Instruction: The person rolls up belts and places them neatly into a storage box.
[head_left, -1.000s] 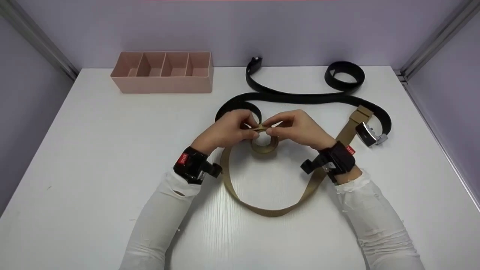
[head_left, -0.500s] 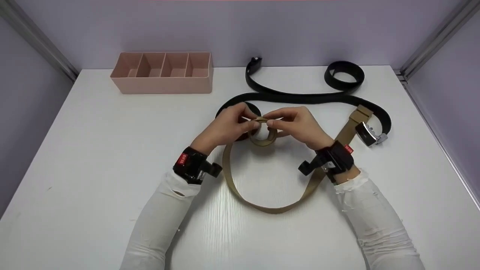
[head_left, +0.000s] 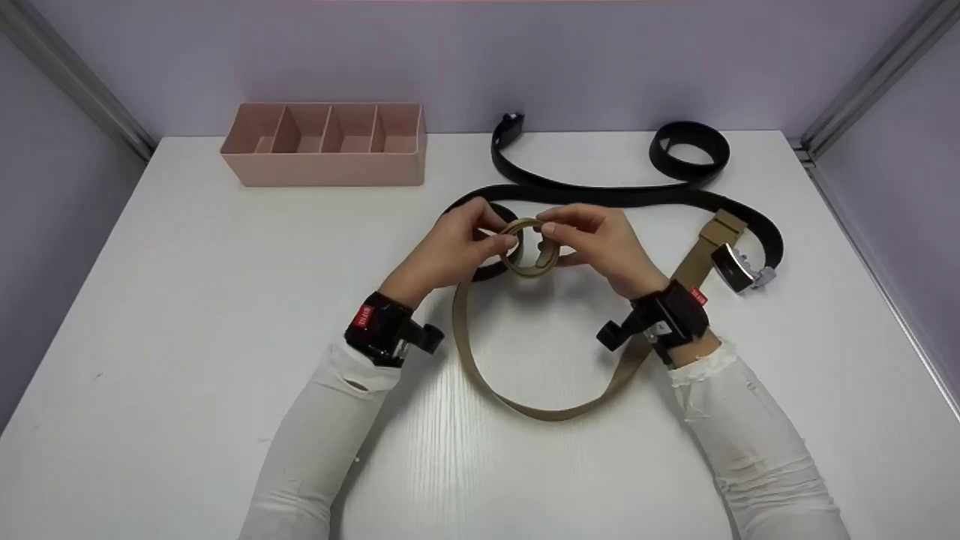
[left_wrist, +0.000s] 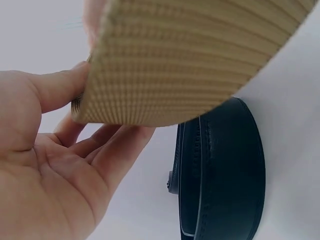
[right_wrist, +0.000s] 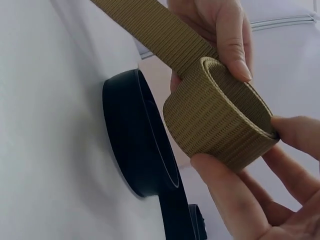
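A tan webbing belt is rolled at one end into a small coil [head_left: 529,271], held just above the table between both hands. My left hand [head_left: 461,247] pinches the coil's left side with thumb and fingers. On its right side, my right hand [head_left: 604,244] grips the coil between thumb and fingertips. The right wrist view shows the layered roll [right_wrist: 210,117] with a flat strap [right_wrist: 160,35] running off it. In the left wrist view, ribbed webbing [left_wrist: 190,60] fills the top. The belt's unrolled length [head_left: 551,414] curves toward the front of the table.
A black belt [head_left: 585,196] lies behind the hands, its one end coiled near the left hand. Its silver-and-black buckle [head_left: 733,268] lies beside the tan belt's end [head_left: 722,226]. Another black belt [head_left: 690,142] is partly coiled at the back. A pink divided box [head_left: 330,171] stands back left.
Both hands have shifted slightly away from the body with the coil, which now shows as a rounder ring. The loose tan loop has drawn in a little. The black belts stay put.
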